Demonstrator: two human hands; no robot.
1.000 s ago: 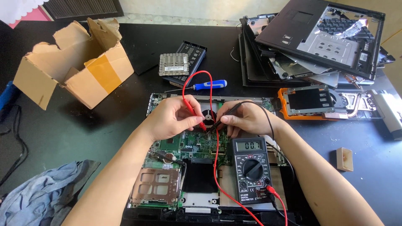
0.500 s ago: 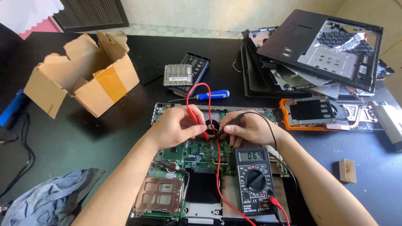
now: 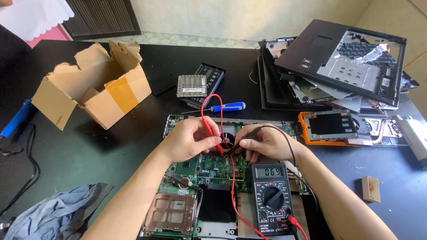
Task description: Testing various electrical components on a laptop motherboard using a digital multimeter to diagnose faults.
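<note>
My left hand grips a red test probe, its tip touching the green circuit board of an opened laptop. My right hand pinches a black test probe whose tip meets the board right beside the red one. Red and black leads run down to a dark multimeter lying on the laptop just under my right wrist. Its display is lit and its dial faces up.
A torn cardboard box sits at the left. A blue-handled screwdriver, a black battery pack and a metal heatsink lie behind the laptop. Stacked laptop shells and an orange-framed drive fill the right. Blue cloth lies front left.
Both hands stay on the probes at the board. The view has tilted so everything sits lower in frame, and the meter's reading has changed.
</note>
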